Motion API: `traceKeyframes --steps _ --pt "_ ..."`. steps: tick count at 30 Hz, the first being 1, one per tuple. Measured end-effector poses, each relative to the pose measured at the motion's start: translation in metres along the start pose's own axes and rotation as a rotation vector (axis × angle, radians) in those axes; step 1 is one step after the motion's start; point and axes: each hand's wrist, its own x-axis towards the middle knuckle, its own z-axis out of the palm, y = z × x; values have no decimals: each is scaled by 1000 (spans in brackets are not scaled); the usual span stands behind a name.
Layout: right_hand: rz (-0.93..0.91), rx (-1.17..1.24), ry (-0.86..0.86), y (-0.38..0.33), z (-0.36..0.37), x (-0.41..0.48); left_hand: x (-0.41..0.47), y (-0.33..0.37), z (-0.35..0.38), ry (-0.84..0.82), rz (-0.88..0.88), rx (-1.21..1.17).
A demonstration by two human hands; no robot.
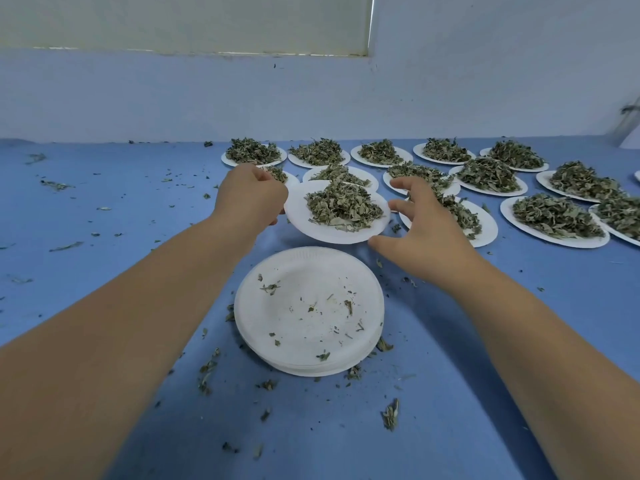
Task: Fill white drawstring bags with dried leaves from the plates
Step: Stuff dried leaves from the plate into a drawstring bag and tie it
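— Spotted the left hand (251,195)?
— Yes: found it clamped on the left rim of 1 white paper plate (301,216), apparently lifted clear of the blue tabletop (121,209) and overlapping the plates behind.
— And on that plate?
— Carried a heap of dried leaves (343,206), piled toward the far side, with bare white left along the near edge.
— Checked the right hand (424,237)?
— Saw it spread wide and gripping nothing, just beside the plate's right rim; could not judge contact with it.
— Noticed anything nearer?
— Made out a stack of empty plates (304,365) on the tabletop just in front of the held one, dusted with a few green crumbs.
— And farther off?
— Counted at least 10 more loaded plates (554,237), set in rows to the right and back, near the pale wall (450,98). Also saw loose leaf scraps (390,414) scattered across the tabletop, thickest around the stack.
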Motion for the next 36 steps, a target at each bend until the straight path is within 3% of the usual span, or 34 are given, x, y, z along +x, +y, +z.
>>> traceKeyframes --steps 13,22,36 --pt "-84 80 -137 -31 -2 -52 -74 -24 -66 57 -44 -94" --pt "-40 67 -214 -22 0 -93 -97 -46 -79 40 45 86" --pt "7 65 131 -18 6 -93 -97 -53 -75 -20 103 212"
